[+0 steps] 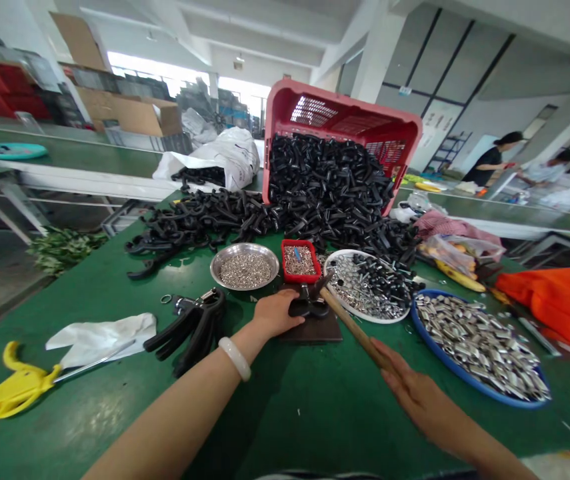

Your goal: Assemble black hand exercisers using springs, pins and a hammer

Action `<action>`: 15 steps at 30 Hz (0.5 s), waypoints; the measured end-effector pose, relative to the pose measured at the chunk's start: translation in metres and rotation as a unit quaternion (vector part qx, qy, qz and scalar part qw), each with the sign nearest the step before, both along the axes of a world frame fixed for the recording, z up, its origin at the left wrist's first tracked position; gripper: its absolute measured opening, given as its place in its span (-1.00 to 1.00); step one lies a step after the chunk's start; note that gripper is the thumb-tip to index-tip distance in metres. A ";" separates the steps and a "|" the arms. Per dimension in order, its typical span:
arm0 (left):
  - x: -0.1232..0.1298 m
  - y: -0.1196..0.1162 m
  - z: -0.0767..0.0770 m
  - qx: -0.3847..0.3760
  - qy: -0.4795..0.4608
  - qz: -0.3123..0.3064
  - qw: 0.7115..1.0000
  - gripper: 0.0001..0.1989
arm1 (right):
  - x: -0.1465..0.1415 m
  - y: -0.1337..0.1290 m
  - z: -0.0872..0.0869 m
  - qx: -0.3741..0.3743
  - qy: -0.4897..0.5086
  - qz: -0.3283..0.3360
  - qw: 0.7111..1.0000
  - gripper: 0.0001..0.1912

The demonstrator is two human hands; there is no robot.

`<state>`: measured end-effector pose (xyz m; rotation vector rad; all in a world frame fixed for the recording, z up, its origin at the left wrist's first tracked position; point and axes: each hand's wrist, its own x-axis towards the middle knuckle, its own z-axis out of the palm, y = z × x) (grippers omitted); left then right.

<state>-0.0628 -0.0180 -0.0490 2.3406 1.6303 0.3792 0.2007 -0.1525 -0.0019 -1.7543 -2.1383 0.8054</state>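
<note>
My left hand [279,313], with a white bangle at its wrist, is closed on a black plastic clamp part [309,308]. The part lies on a dark square block [317,332] on the green table. In my right hand [407,380] is a hammer [357,328], gripped by its wooden handle. The dark hammer head is over the right edge of the part; whether they touch, I cannot tell. Left of my left hand lie black spring-handled clamps [197,323]. A metal bowl of small rivets [245,268] and a red tray of small metal pins [299,261] stand just behind the block.
A tipped red crate [342,100] spills black parts [329,180] across the back. To the right are a white plate of pins [367,287] and a blue tray of metal pieces [479,350]. A yellow tool [19,383] lies far left. People [492,160] work behind.
</note>
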 end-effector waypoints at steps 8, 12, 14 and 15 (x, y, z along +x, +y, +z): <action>0.007 -0.029 0.030 0.012 0.059 0.033 0.998 -0.43 | 0.011 0.015 0.003 -0.092 0.259 -0.206 0.939 -0.33; -0.035 -0.072 0.070 0.058 0.068 0.148 0.985 -0.41 | 0.041 0.046 -0.010 -0.084 0.274 -0.252 0.924 -0.29; -0.067 -0.085 0.085 0.064 0.098 0.248 0.962 -0.41 | 0.058 0.062 -0.019 -0.072 0.273 -0.245 0.927 -0.29; -0.082 -0.088 0.089 0.052 0.116 0.288 0.949 -0.40 | 0.064 0.069 -0.024 -0.057 0.264 -0.232 0.935 -0.29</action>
